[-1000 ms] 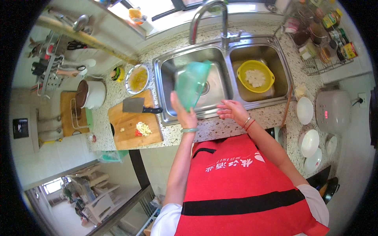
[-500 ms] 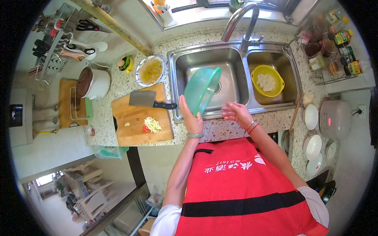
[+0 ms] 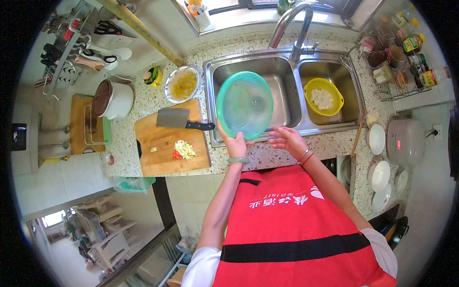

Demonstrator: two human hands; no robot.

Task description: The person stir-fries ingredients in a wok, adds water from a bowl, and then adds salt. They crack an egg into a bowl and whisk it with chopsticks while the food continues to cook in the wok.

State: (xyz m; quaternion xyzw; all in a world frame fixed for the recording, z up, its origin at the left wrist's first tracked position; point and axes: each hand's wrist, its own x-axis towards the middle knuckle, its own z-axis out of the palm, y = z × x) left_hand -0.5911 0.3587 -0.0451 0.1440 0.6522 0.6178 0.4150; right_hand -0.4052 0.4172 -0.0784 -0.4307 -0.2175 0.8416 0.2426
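My left hand (image 3: 235, 143) grips the near rim of a translucent green plastic basin (image 3: 244, 103). The basin is held over the left bowl of the steel double sink (image 3: 287, 107), its round opening facing up, and nothing shows inside it. Just right of the basin's near edge is my right hand (image 3: 289, 140), fingers apart and holding nothing. In the right sink bowl sits a yellow colander (image 3: 311, 99) with white pieces (image 3: 322, 99) in it. The chrome faucet (image 3: 297, 50) arches over the back of the sink.
Left of the sink, a cleaver (image 3: 173, 118) lies on a wooden cutting board (image 3: 167, 165) beside chopped pale and red bits (image 3: 184, 149). Behind it stands a patterned bowl (image 3: 181, 85) of yellowish food. White bowls (image 3: 379, 175) line the right counter, near a rack of seasoning bottles (image 3: 406, 62).
The basin has turned from edge-on tilt to nearly level, showing its round opening. My left hand has turned with it; my right hand has barely moved.
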